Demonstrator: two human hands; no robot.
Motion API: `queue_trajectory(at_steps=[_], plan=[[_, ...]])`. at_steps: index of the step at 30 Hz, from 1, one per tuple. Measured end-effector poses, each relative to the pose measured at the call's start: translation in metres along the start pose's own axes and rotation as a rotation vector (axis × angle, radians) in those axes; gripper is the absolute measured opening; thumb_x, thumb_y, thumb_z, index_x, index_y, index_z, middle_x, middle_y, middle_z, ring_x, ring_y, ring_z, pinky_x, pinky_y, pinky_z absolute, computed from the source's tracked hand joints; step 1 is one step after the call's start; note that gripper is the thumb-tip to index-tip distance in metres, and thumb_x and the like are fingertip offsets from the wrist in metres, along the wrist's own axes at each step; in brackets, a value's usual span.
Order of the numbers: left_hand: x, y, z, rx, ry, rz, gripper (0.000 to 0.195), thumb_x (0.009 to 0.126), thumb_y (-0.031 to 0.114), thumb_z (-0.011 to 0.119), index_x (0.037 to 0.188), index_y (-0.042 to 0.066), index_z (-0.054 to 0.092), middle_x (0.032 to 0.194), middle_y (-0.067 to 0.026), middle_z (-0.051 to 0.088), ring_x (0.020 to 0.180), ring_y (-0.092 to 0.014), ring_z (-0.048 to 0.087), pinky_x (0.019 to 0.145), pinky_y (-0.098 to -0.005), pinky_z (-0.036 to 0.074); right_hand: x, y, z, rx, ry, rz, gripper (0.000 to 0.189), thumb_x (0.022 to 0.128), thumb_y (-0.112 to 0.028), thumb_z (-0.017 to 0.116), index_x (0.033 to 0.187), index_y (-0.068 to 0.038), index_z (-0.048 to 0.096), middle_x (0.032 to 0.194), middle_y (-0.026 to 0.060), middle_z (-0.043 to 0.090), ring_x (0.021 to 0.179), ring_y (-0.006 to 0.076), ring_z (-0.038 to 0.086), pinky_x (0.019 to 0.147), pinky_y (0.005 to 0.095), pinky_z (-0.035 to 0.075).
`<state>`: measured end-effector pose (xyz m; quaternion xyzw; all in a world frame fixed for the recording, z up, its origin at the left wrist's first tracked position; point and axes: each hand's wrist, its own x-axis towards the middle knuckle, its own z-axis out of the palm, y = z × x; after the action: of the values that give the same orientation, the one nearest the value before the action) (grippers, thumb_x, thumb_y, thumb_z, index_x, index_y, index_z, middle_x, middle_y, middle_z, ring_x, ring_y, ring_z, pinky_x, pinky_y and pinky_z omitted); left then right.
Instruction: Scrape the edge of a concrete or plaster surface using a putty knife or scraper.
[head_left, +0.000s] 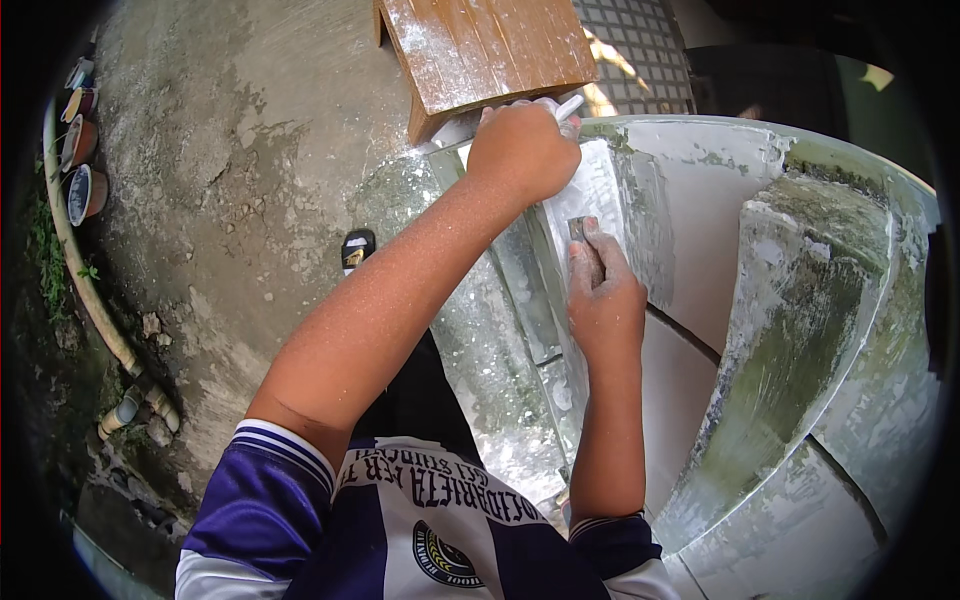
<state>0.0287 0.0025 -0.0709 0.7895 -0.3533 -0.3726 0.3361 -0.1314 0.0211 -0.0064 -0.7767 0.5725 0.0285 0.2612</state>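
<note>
My left hand (529, 146) is closed around a white stick-like piece (570, 107), whose end juts out past the fingers; the remainder is hidden. It is at the far end of a pale, dusty strip (592, 187) on a large curved greenish-white shell (697, 180), which looks like fibreglass. Nearer to me, my right hand (607, 292) pinches a small grey-brown piece (576, 227), perhaps folded sandpaper, against that strip. White dust coats the fingers of both hands.
A brown wooden stool or small table (487, 52), dusted white, stands beyond my left hand. Raised ribs (795, 322) cross the shell at right. Several tubs (88, 195) and a pipe (75, 255) line the concrete floor (225, 172) at left. A black slide sandal (358, 249) shows beside my forearm.
</note>
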Motion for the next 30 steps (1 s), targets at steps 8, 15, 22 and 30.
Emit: queue_trajectory(at_steps=[8, 15, 22, 30], plan=[[0.005, 0.004, 0.009, 0.043, -0.088, -0.155, 0.039, 0.075, 0.027, 0.048, 0.097, -0.002, 0.062, 0.099, -0.0207, 0.062, 0.093, -0.034, 0.06, 0.081, -0.04, 0.046, -0.017, 0.02, -0.009, -0.026, -0.029, 0.024, 0.028, 0.086, -0.026, 0.053, 0.109, -0.011, 0.057, 0.088, 0.0192, 0.062, 0.084, 0.0363, 0.059, 0.069, 0.0386, 0.047], [0.006, -0.001, 0.013, 0.087, -0.063, -0.164, 0.04, 0.078, 0.029, 0.047, 0.098, -0.003, 0.062, 0.101, -0.0197, 0.062, 0.095, -0.033, 0.06, 0.083, -0.0402, 0.046, -0.012, 0.016, -0.013, -0.017, -0.032, -0.008, 0.027, 0.085, -0.025, 0.053, 0.106, -0.008, 0.058, 0.09, 0.0189, 0.062, 0.084, 0.0361, 0.06, 0.069, 0.0384, 0.048], [0.007, 0.005, 0.007, 0.056, -0.11, -0.166, 0.042, 0.08, 0.032, 0.046, 0.1, -0.001, 0.062, 0.101, -0.0188, 0.062, 0.096, -0.033, 0.059, 0.087, -0.0413, 0.042, 0.009, 0.011, -0.002, 0.004, 0.024, -0.078, 0.026, 0.086, -0.023, 0.053, 0.104, -0.005, 0.058, 0.091, 0.019, 0.062, 0.086, 0.0344, 0.06, 0.07, 0.0363, 0.049], [0.003, 0.008, 0.001, 0.066, -0.115, -0.193, 0.039, 0.079, 0.03, 0.046, 0.1, 0.001, 0.062, 0.101, -0.0182, 0.062, 0.096, -0.031, 0.059, 0.088, -0.0412, 0.041, -0.007, 0.012, -0.014, -0.046, -0.04, -0.009, 0.026, 0.085, -0.024, 0.054, 0.104, -0.007, 0.058, 0.09, 0.0198, 0.062, 0.087, 0.0362, 0.059, 0.071, 0.038, 0.048]])
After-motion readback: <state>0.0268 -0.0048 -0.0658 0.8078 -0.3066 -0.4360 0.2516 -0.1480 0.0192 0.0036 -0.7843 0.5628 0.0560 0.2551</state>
